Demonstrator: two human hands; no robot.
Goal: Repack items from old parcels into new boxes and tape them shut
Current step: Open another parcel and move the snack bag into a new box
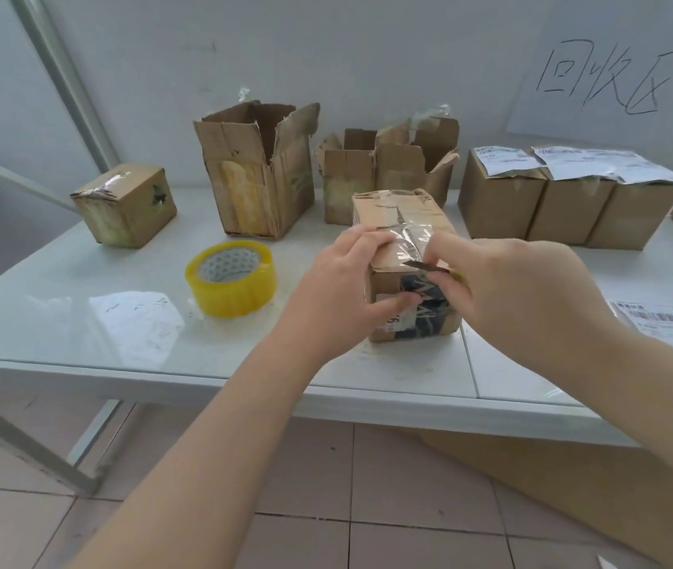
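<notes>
A worn, taped cardboard parcel [402,217] stands on the white table [80,314] in front of me. My left hand [335,289] grips its left top edge, fingers over the top and thumb on the front face. My right hand [507,289] holds a small knife with a dark blade [425,266]; the blade lies against the clear tape at the parcel's near top edge. A roll of yellow tape [231,279] lies flat to the left of the parcel.
At the back stand a small closed battered box [125,205], a tall torn open box [254,170] and two smaller open boxes [388,170]. Three closed boxes with labels [569,199] line the right. Label sheets [671,322] lie at the right edge.
</notes>
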